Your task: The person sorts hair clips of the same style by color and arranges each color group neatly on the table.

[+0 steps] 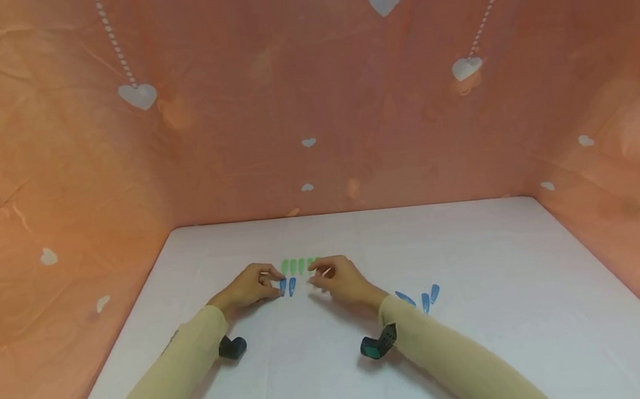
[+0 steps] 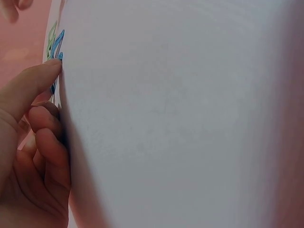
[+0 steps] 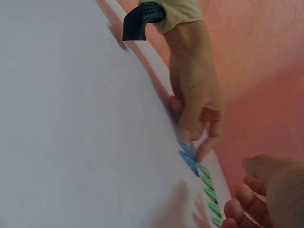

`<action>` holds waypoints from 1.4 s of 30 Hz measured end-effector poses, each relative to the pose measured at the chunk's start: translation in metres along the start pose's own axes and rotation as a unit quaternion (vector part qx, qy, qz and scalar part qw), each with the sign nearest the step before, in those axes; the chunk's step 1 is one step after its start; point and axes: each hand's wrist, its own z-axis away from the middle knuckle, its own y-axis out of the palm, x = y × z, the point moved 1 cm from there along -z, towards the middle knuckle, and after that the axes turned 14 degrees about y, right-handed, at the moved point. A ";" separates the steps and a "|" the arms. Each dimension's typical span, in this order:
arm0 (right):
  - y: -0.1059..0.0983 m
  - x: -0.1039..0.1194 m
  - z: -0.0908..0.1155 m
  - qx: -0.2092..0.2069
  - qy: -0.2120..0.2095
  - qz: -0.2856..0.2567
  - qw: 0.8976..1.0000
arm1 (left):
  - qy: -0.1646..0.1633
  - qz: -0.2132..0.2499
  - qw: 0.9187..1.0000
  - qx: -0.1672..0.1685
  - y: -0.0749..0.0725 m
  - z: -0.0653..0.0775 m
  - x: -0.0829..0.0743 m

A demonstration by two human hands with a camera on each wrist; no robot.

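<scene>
Small teardrop-shaped snap hair clips lie on the white table. A row of several green hair clips (image 1: pixel 294 266) stands behind two blue ones. My left hand (image 1: pixel 250 286) pinches the left blue hair clip (image 1: pixel 283 287) at its two ends, thumb at the near end, on the table. Just right of it lies the second blue hair clip (image 1: pixel 293 287). My right hand (image 1: pixel 340 280) hovers at the right end of the green row, fingers loosely bent, partly hiding the last green clips. Nothing shows between its fingers (image 3: pixel 254 187) in the right wrist view.
Three more blue hair clips (image 1: pixel 426 302) lie loose to the right, beside my right forearm. Black wrist cameras (image 1: pixel 233 348) hang under both sleeves. An orange cloth (image 1: pixel 310 109) with pale hearts walls the table (image 1: pixel 489 364) at the back and sides.
</scene>
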 end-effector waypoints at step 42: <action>-0.147 -0.082 0.125 -0.061 0.034 0.100 0.993 | -0.029 -0.012 0.999 -0.014 0.004 0.004 -0.009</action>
